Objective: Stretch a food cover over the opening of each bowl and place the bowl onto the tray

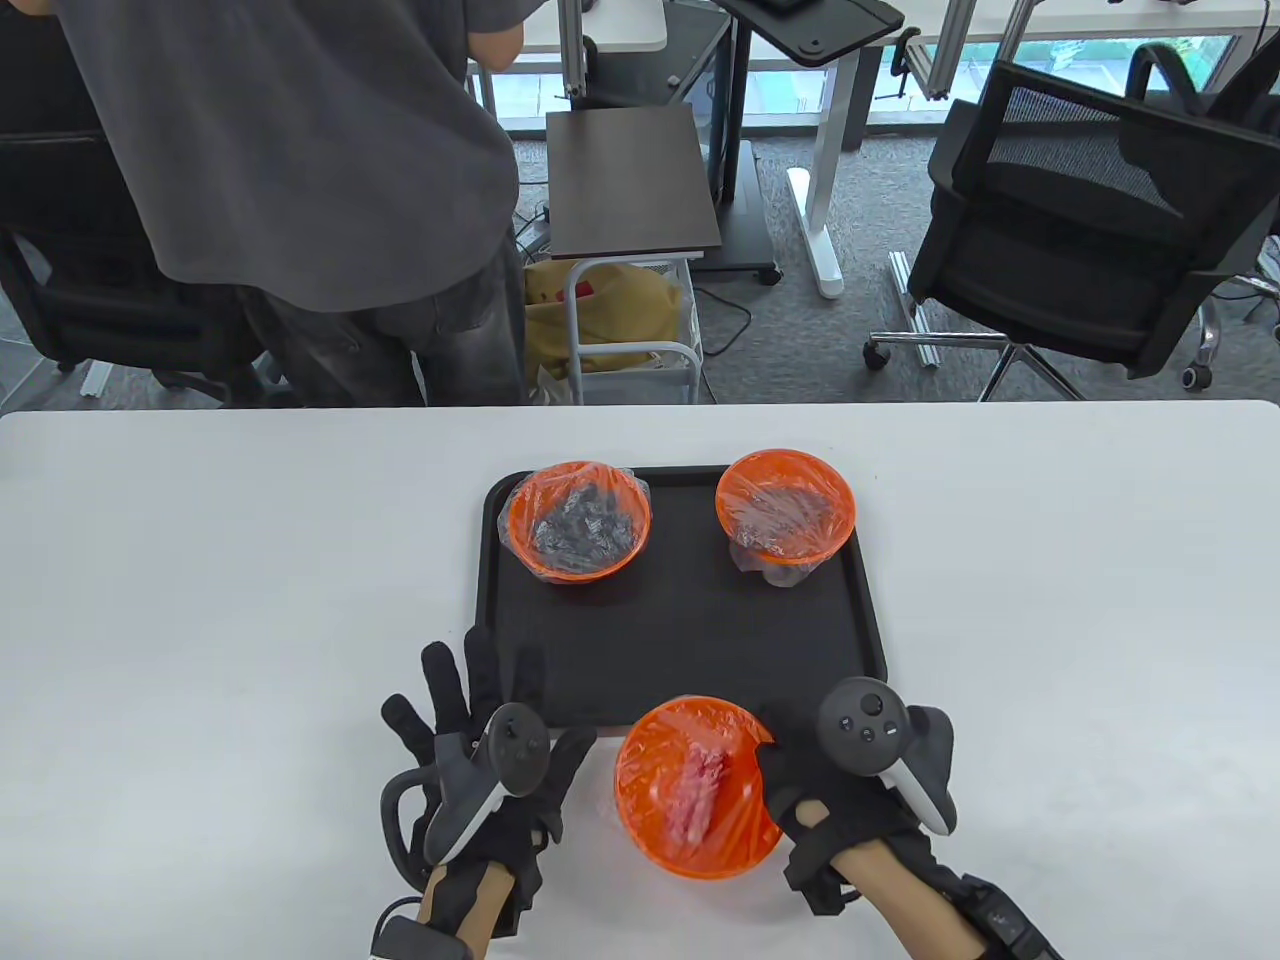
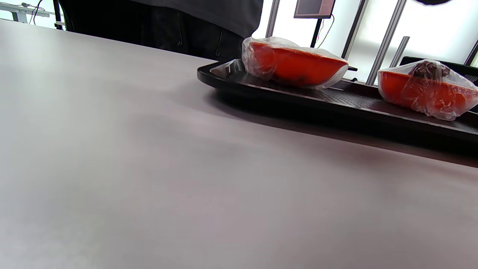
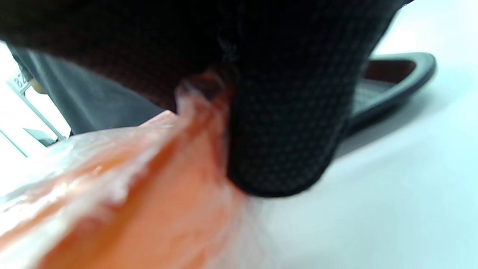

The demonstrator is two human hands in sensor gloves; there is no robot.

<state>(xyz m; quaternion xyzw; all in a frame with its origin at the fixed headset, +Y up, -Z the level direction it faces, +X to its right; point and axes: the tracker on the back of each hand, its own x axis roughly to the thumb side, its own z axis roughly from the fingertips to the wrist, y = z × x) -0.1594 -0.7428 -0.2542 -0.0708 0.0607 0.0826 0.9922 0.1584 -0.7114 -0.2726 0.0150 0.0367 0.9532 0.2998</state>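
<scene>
An orange bowl (image 1: 695,785) with pink food under clear plastic cover stands on the white table just in front of the black tray (image 1: 680,640). My right hand (image 1: 785,775) grips its right rim, fingers curled on the cover; up close a gloved finger (image 3: 287,123) presses the plastic against the bowl (image 3: 123,209). My left hand (image 1: 480,700) lies flat to the bowl's left, fingers spread, holding nothing. Two covered orange bowls sit at the tray's back: one left (image 1: 578,520), one right (image 1: 785,505). The left wrist view shows both on the tray (image 2: 336,108).
A person in a grey shirt (image 1: 300,150) stands beyond the table's far edge at left. A small cart (image 1: 630,290) and a black office chair (image 1: 1080,210) stand behind the table. White tabletop (image 1: 200,600) stretches on both sides of the tray.
</scene>
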